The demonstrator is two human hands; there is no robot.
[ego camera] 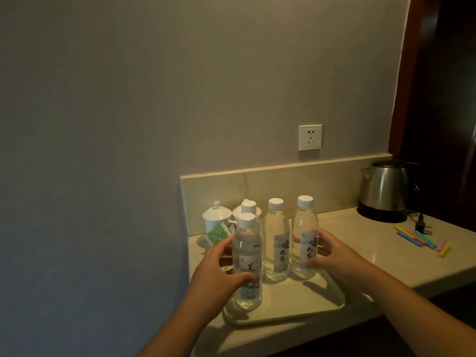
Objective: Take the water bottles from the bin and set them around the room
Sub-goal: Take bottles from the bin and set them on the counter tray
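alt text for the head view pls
Two hands grip two of four water bottles standing on a tray on a counter, with lidded cups behind and a kettle at right.

bottle labels (281, 252): dark brush-style characters, not legible | green packet (218, 233): print unreadable

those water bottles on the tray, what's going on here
A person is arranging four water bottles upright on a pale tray on a counter. The left hand grips the nearest bottle; the right hand holds the rightmost bottle. Lidded cups stand behind, a kettle at right.
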